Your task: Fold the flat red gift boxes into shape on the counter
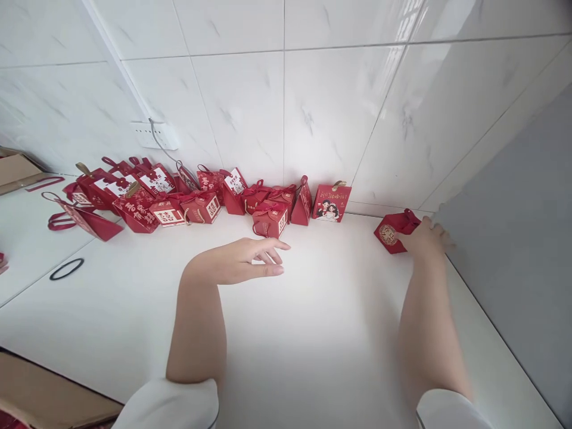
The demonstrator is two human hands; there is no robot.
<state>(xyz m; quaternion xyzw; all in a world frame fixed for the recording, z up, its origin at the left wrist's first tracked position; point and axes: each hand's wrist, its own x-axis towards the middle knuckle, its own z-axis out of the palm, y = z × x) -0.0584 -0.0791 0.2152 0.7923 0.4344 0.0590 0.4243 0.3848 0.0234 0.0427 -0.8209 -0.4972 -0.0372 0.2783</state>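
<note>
My right hand (426, 237) reaches to the far right corner of the white table (313, 333) and grips a small red gift box with a gold round emblem (393, 233). My left hand (250, 262) hovers over the middle of the table, fingers stretched out and empty, pointing right. Just beyond it stands a small red box with a ribbon handle (269, 219). A row of several red gift boxes (201, 199) lines the base of the tiled wall.
A red box printed with a cartoon couple (331, 202) ends the row. A black hair band (67, 269) lies at left. Cardboard boxes sit at far left (15, 170) and bottom left (49, 396). A wall socket with cable (154, 134) and a grey panel (518, 238) bound the space.
</note>
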